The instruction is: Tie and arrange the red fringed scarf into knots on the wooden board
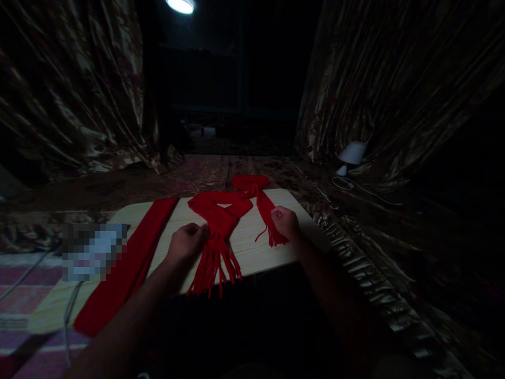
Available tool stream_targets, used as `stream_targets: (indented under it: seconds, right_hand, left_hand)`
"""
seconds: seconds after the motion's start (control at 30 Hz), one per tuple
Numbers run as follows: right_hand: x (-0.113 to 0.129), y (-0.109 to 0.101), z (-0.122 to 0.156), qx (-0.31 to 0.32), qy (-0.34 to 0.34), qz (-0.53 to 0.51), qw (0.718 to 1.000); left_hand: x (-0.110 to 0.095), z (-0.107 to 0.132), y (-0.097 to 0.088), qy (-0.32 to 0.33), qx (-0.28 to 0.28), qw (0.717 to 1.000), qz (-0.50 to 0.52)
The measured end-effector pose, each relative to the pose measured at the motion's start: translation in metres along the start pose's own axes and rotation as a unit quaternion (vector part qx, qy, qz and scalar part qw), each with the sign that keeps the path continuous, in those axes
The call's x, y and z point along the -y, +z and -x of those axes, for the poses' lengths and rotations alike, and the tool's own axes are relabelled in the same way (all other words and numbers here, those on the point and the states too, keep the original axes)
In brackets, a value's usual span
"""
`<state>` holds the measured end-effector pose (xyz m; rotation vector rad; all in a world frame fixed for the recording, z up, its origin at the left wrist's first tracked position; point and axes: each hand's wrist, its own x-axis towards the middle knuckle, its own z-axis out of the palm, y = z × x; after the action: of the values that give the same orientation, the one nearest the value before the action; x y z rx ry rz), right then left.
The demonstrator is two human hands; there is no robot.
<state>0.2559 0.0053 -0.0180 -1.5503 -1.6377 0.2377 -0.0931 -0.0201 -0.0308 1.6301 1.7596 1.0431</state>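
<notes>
A red fringed scarf (221, 213) lies bunched and looped on a light wooden board (252, 247). My left hand (186, 242) is closed on the scarf's wide end just above its long fringe (215, 268), which hangs over the board's near edge. My right hand (284, 221) is closed on the scarf's narrower end beside its short fringe (275, 237). A second red scarf (130, 263) lies flat and straight along the board's left side, untouched.
Shiny patterned curtains hang at left and right. A small white lamp (350, 156) with a cable stands at the back right. A blurred patch (92, 250) and a cable (69, 310) lie at the board's left. A ceiling light (180, 5) glows above.
</notes>
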Motion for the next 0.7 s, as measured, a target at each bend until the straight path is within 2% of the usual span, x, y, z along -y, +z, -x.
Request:
stream_targets:
  seconds: [0.1, 0.23, 0.3, 0.4, 0.5, 0.7]
  right_hand:
    - [-0.031, -0.01, -0.008, -0.026, 0.038, 0.091, 0.995]
    - [-0.049, -0.007, -0.006, -0.001, 0.074, 0.085, 0.994]
    - [-0.051, -0.004, -0.005, 0.003, 0.067, 0.082, 0.994]
    - [-0.051, -0.001, -0.004, 0.009, 0.034, 0.093, 0.995]
    - [-0.051, -0.003, -0.004, 0.014, 0.036, 0.102, 0.994]
    - [-0.045, -0.006, -0.002, 0.032, 0.045, 0.186, 0.981]
  left_hand:
    - [0.0, -0.011, -0.009, 0.077, -0.053, 0.984, -0.15]
    - [0.012, -0.025, -0.005, 0.226, -0.045, 0.957, -0.179]
    - [0.021, -0.028, 0.0, 0.276, -0.036, 0.942, -0.189]
    - [0.034, -0.033, 0.005, 0.301, -0.02, 0.926, -0.226]
    - [0.041, -0.037, 0.007, 0.313, -0.011, 0.911, -0.269]
    - [0.038, -0.039, 0.009, 0.301, -0.027, 0.903, -0.304]
